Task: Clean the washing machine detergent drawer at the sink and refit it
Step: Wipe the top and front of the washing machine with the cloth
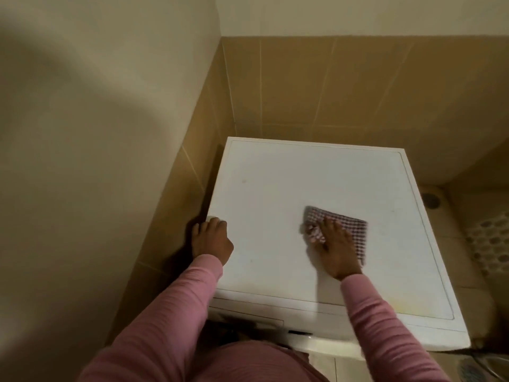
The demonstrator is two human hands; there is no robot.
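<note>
**Cloth on the washer top**

The right hand (337,248) presses flat, fingers spread, on a checked cloth (349,230) at 3 o'clock on the washing machine (275,188) lid. The left hand (210,238) curls over the lid's 9 o'clock edge. The detergent drawer's front, at 6 o'clock, is largely hidden by sleeves.
</note>
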